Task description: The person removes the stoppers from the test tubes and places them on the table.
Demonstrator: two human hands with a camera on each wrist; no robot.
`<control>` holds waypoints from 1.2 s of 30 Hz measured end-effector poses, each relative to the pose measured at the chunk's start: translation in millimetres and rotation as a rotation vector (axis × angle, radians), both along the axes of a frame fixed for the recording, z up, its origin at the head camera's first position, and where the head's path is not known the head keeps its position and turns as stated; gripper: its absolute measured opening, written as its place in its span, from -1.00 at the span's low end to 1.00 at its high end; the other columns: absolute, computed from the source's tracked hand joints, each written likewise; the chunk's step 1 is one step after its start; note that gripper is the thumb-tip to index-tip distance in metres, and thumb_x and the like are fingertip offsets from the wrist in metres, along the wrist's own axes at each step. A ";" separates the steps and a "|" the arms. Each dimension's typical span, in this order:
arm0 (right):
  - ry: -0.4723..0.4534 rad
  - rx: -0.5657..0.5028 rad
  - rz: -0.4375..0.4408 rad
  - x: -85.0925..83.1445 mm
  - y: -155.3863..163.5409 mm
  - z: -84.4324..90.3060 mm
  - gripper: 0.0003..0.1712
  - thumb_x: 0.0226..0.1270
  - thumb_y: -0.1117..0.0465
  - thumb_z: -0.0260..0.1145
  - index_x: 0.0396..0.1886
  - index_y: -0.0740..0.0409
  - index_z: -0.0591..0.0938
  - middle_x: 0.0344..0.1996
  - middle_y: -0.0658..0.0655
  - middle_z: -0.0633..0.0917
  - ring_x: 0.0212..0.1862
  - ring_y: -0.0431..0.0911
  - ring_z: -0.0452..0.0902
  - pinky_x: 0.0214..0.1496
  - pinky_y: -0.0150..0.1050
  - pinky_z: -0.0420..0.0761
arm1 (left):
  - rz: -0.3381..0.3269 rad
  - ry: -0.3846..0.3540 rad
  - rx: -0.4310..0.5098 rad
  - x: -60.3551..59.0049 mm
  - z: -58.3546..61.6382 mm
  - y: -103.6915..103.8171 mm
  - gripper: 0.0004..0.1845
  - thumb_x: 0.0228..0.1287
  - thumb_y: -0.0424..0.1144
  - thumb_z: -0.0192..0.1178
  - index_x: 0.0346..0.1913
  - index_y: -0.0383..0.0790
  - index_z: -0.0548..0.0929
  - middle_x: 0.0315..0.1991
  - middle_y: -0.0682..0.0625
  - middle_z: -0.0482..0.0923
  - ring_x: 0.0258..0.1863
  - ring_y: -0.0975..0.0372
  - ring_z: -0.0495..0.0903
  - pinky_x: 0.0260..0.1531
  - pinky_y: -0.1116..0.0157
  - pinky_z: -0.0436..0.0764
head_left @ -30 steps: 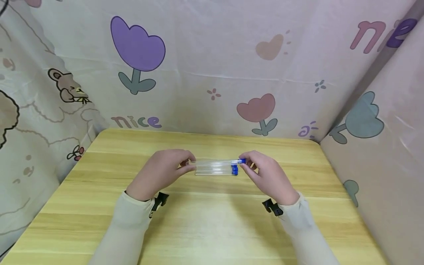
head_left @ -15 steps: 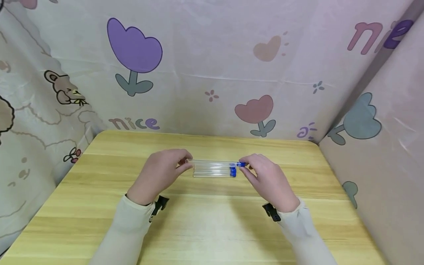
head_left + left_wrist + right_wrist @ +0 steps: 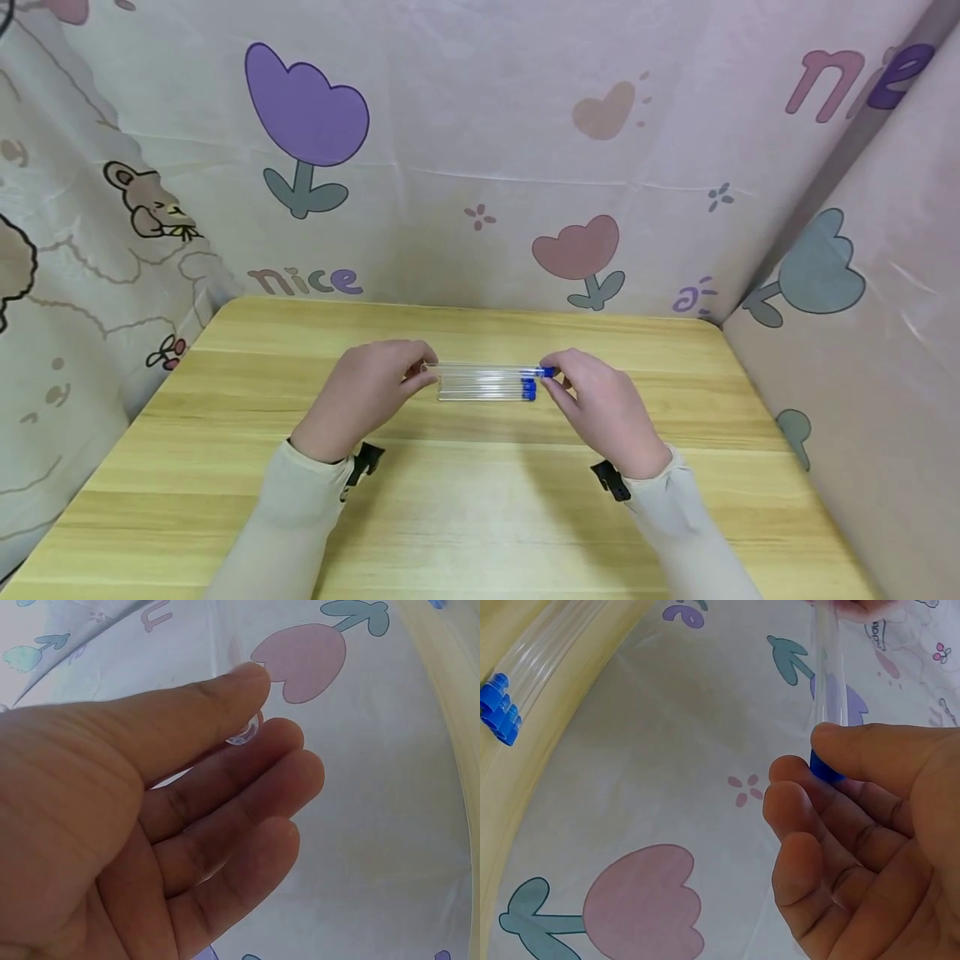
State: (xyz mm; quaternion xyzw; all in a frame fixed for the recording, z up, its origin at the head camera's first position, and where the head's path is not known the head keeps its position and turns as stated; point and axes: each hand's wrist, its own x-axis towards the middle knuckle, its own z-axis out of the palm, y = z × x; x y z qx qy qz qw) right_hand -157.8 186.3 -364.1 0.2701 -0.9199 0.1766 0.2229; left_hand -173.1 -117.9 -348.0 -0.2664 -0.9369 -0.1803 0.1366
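1. patterned cloth (image 3: 450, 100): hangs at the back and both sides.
2. wood-grained table (image 3: 487, 517): lies in front of it.
3. left hand (image 3: 367, 392): thumb and forefinger pinch one end of the held tube (image 3: 483, 368).
4. right hand (image 3: 603, 408): thumb and forefinger clamped on the blue cap (image 3: 548, 372) opposite.
5. clear capped tubes (image 3: 480, 390): side by side on the table.
6. held tube: raised above the table, between the hands.
7. blue cap: partly covered by fingertips.
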 end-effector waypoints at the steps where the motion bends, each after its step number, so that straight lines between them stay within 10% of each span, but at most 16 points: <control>1: 0.000 0.002 -0.002 0.0 -0.2 -0.1 -0.76 0.35 0.24 0.50 -0.05 0.15 0.69 -0.24 -0.01 0.74 -0.30 -0.22 0.69 -0.36 -0.32 0.67 | -0.001 -0.001 -0.001 -0.1 -0.2 0.2 -0.84 0.29 -0.13 0.47 -0.16 -0.11 0.78 -0.43 0.19 0.67 -0.52 0.40 0.49 -0.43 0.33 0.57; 36: 0.031 -0.015 -0.023 1.1 -3.9 -2.2 -0.80 0.33 0.23 0.51 -0.12 0.15 0.71 -0.29 0.00 0.74 -0.30 -0.14 0.57 -0.34 -0.26 0.60 | -0.038 0.073 -0.021 3.6 -0.2 1.0 -0.92 0.33 -0.16 0.43 -0.24 -0.08 0.77 -0.40 0.16 0.70 -0.53 0.41 0.50 -0.40 0.32 0.60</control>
